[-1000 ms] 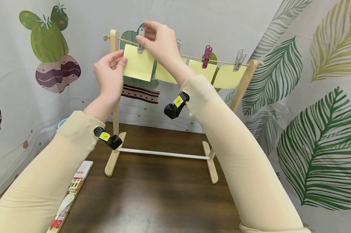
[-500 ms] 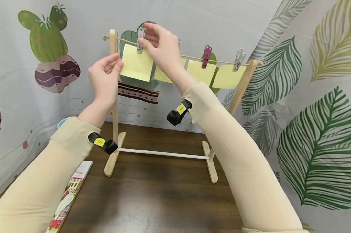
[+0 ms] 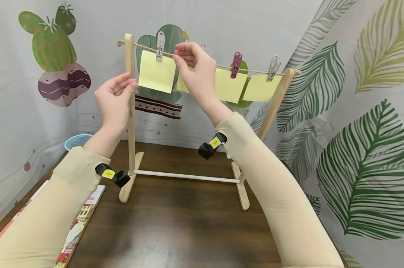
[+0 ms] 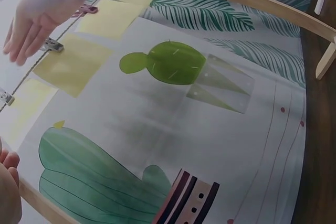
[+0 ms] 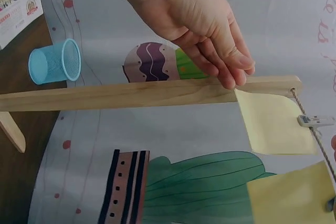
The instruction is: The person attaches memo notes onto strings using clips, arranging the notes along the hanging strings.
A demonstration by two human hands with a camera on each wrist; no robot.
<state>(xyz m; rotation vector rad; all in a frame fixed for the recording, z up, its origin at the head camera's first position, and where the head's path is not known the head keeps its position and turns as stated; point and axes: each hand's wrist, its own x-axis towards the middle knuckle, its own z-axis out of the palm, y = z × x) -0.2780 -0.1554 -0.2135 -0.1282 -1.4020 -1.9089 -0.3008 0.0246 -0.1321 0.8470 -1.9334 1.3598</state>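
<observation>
A yellow sticky note (image 3: 157,74) hangs from the rope (image 3: 143,47) at the left end, held by a grey clothespin (image 3: 160,46). My left hand (image 3: 114,100) is in front of the left wooden post, its fingers loosely bent, with nothing in them; the right wrist view shows this left hand (image 5: 199,30) close to the note's corner. Fingers loosely bent, my right hand (image 3: 198,72) is right of that clothespin and holds nothing. It partly covers a second yellow note (image 3: 182,83). Farther right hang a note (image 3: 231,86) under a purple clothespin (image 3: 236,65) and another note (image 3: 261,88) under a grey clothespin (image 3: 273,69).
The rope spans a wooden frame (image 3: 129,123) with a white lower bar (image 3: 188,176), standing on a brown table (image 3: 175,230). At left lie a colourful printed book (image 3: 82,219) and, behind my left arm, a blue mesh cup (image 5: 55,62). A patterned curtain (image 3: 98,22) hangs behind.
My right hand has let go of the left grey clothespin and moved right and down. My left hand has drawn away from the note, left and down. The clipped note stays hanging.
</observation>
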